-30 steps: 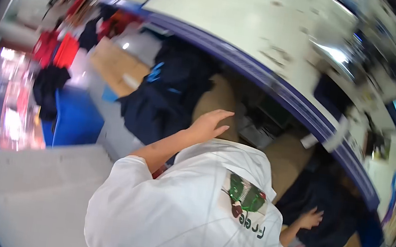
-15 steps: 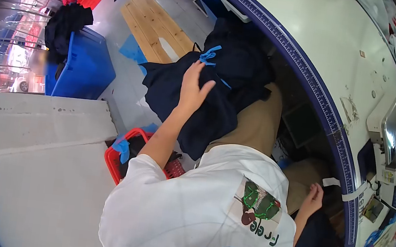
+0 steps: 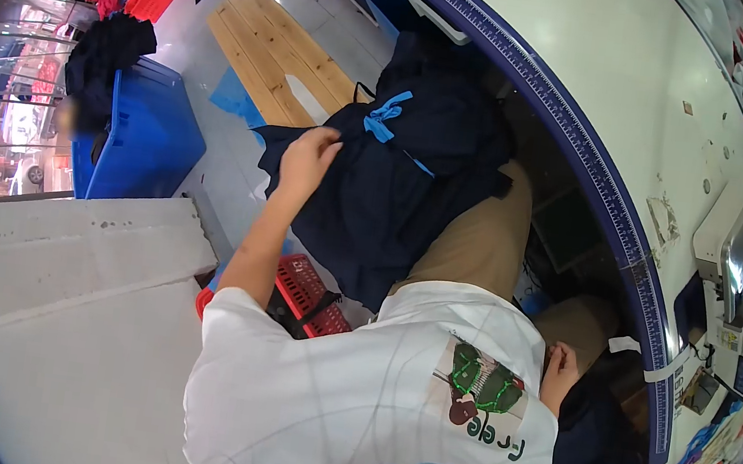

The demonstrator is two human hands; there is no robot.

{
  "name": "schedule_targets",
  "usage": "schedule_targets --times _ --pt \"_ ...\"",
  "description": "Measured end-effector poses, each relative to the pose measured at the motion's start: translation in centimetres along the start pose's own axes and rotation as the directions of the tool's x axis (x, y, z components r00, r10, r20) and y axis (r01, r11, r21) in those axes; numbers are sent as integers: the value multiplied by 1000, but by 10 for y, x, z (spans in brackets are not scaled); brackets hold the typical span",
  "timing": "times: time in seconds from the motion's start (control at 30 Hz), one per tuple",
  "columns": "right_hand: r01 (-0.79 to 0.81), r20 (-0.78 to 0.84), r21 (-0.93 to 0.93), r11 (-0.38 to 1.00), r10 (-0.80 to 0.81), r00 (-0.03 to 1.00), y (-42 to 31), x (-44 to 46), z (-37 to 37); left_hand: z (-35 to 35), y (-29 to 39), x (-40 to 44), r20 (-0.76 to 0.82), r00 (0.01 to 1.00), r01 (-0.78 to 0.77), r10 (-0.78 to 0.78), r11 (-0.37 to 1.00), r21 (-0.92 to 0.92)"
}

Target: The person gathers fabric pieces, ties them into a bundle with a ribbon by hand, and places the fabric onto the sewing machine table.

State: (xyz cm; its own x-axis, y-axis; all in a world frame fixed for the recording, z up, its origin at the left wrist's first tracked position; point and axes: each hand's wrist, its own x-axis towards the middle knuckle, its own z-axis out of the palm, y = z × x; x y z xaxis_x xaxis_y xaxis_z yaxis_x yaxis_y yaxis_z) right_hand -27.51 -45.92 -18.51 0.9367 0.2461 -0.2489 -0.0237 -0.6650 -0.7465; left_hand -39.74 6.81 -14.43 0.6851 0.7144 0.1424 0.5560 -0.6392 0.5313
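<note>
Desk (image 3: 637, 70) with a white top and a purple, scale-marked edge curves along your right side. Dark navy cloth (image 3: 393, 207), the work item, lies in loose folds over part of your left leg (image 3: 479, 232), between the desk edge and the wooden planks (image 3: 271, 36). A blue bin (image 3: 154, 133) stands farther left, with dark fabric (image 3: 113, 57) draped over its rim. A red basket (image 3: 307, 294) sits near your left forearm, just beside the cloth. Your left hand (image 3: 303, 167) rests at the left part of the cloth, fingers bent and nearly closed; you cannot tell whether they grip it. Your right hand (image 3: 560, 377) is beside your right thigh, fingers half-curled; whether they hold anything cannot be told. A blue tie (image 3: 387, 116) lies on the cloth, near the left fingers.
</note>
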Motion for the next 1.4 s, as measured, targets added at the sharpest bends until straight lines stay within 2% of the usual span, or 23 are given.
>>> schedule_targets --times 0.07,0.17,0.27,0.3,0.33,0.4,0.5,0.6,0.7,0.8,0.83,0.9,0.93,1.03,1.17,1.27,1.37,1.4 --pt "5 33 23 1000 -6 999 -4 9 0 19 17 19 -37 975 -215 220 972 97" --pt "24 41 33 999 -26 999 -14 13 -7 57 -3 45 -6 897 -425 442 867 258" --pt "13 -7 52 999 -13 1000 -7 12 -15 62 -5 61 60 987 -154 151 987 47" --pt "-1 -27 62 998 3 1000 -1 8 -16 48 12 67 24 998 -47 53 982 -183" --pt "-22 -32 74 997 24 999 4 3 -14 38 19 73 34 999 -12 25 939 -343" --pt "-61 -31 95 994 64 997 12 -3 -10 24 34 80 43 996 85 -80 654 -752" --pt "-49 67 -74 996 54 996 -7 -5 -8 -8 72 75 100 991 131 -86 545 -828" --pt "-42 85 -40 998 45 995 -20 1 -6 -33 97 57 38 988 -62 151 604 -794" --pt "-72 74 52 996 68 995 -10 8 -6 -46 113 48 272 925 33 266 657 -753" --pt "-20 82 27 999 17 996 -1 16 -7 -29 89 70 254 967 164 35 678 -717" --pt "-21 86 36 999 18 996 2 17 -7 -15 69 79 194 980 159 -30 706 -690" --pt "-26 87 60 998 20 996 5 19 -6 8 27 88 229 973 99 -25 943 -319" --pt "-26 86 43 999 23 996 1 18 -6 18 11 88 248 969 52 -24 993 -107" --pt "-36 91 -14 999 37 995 -15 12 -7 39 -12 84 452 886 56 -107 991 124" --pt "-29 102 -56 998 35 994 -13 5 -6 73 -43 81 505 863 103 -11 982 -155" --pt "-16 90 -47 999 20 996 -18 3 -5 90 -56 79 435 900 64 25 980 -191" --pt "5 83 8 1000 -6 997 -33 11 3 90 -42 91 526 822 185 -217 976 113" --pt "14 83 32 999 -16 996 -40 14 7 90 -35 90 507 825 167 -250 965 204"
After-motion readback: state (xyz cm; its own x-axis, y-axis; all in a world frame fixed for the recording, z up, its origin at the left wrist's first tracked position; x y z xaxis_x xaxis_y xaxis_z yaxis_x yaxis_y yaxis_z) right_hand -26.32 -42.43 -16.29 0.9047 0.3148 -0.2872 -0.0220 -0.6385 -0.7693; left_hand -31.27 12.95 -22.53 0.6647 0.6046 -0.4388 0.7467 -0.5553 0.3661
